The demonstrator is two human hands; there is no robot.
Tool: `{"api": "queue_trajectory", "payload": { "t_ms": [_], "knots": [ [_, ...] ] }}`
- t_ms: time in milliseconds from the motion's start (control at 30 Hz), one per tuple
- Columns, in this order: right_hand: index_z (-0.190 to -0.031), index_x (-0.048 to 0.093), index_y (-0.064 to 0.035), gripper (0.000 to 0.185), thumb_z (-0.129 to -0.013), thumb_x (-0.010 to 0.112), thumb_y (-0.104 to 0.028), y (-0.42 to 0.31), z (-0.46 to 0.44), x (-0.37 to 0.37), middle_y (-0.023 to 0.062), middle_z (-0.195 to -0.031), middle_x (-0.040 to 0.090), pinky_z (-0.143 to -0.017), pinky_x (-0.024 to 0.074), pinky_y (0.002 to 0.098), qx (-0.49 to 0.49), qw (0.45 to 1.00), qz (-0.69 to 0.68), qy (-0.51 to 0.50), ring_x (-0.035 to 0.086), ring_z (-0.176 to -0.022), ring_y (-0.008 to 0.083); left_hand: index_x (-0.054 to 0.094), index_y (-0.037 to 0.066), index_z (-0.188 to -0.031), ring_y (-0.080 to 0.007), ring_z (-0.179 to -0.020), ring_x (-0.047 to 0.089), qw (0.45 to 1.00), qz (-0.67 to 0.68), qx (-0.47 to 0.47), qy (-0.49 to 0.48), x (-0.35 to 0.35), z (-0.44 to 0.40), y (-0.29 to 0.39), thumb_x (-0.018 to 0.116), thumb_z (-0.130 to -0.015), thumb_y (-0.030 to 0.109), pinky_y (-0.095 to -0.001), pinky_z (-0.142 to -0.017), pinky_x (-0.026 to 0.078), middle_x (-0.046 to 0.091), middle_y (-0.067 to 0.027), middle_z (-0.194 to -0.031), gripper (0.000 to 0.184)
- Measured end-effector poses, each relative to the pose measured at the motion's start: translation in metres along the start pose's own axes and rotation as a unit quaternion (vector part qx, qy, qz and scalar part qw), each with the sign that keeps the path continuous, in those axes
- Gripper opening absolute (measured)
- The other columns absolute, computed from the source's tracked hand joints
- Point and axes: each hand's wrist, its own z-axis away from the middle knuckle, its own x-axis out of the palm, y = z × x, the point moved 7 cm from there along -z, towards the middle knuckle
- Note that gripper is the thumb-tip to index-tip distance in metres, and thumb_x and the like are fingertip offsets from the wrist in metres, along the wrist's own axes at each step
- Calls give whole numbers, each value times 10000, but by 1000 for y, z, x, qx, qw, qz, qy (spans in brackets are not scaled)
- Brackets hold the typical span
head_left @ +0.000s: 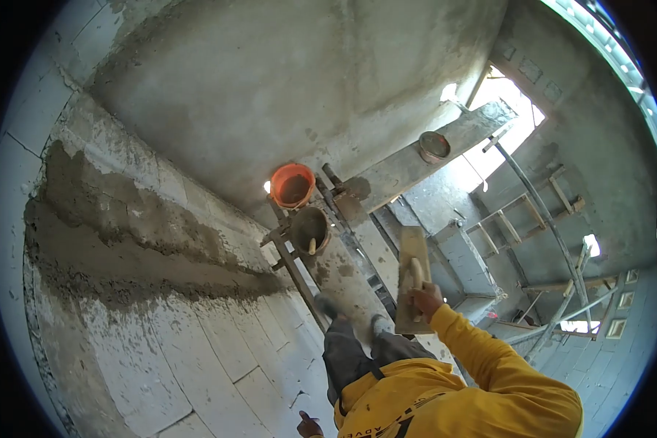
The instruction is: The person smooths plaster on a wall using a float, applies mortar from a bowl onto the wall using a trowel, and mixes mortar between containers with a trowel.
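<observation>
In my right hand (pixel 425 300) is a long rectangular plastering float (pixel 409 252), with my fingers closed around the handle on its back. It is held out over the scaffold planks, apart from any wall. My left hand (pixel 309 425) hangs low at the bottom edge, near the block wall (pixel 233 343). One finger stretches out and nothing shows in that hand, though part of it is cut off. A band of wet mortar (pixel 146 252) runs across the wall on the left. Ahead of my feet stand an orange bucket (pixel 282 175) and a dark bucket (pixel 301 241) with a handle sticking out.
My feet are on a mortar-spattered plank (pixel 343 285) with gaps beside it. Another raised plank (pixel 401 164) carries a small bucket (pixel 434 144) toward a bright window opening (pixel 507 95). Wooden poles (pixel 544 197) and a ladder-like frame (pixel 518 223) stand at right.
</observation>
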Motion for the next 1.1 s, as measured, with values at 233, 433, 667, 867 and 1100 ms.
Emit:
{"api": "queue_trajectory", "payload": {
  "t_ms": [233,433,667,867,1100],
  "knots": [
    [-809,656,-32,166,-857,671,-190,-8,-87,4,37,-669,604,-509,431,312,37,996,-22,79,559,-560,138,737,194,-870,-289,-729,670,943,-61,296,135,13,-171,98,544,-966,315,-456,-630,523,689,-57,-728,247],
    [-874,664,-5,170,-893,664,-174,-70,-148,17,29,-689,606,-531,431,298,21,988,-67,138,550,-574,128,747,147,-782,-269,-700,667,955,147,258,-17,11,-374,198,634,-916,375,-418,-670,540,669,-82,-651,287],
    [-1137,675,25,308,-877,643,-138,-158,-192,47,99,-805,683,-630,505,327,-22,981,24,189,631,-677,172,736,37,-739,-229,-680,640,950,291,68,-87,-88,-490,333,563,-1009,479,-416,-717,513,733,-115,-743,546],
    [-1220,661,3,407,-844,604,-142,-146,-286,90,193,-902,722,-738,541,388,-16,977,114,181,698,-794,280,729,23,-826,-277,-710,660,951,216,215,-49,-37,-495,381,659,-943,334,-419,-694,520,722,-145,-763,339],
    [-1296,604,8,443,-875,613,-128,-136,-421,173,186,-1032,704,-732,540,364,-5,975,175,135,683,-879,253,722,68,-919,-402,-869,673,951,133,209,-185,22,-451,444,587,-918,483,-469,-781,532,715,-207,-924,436]
  ]
}}
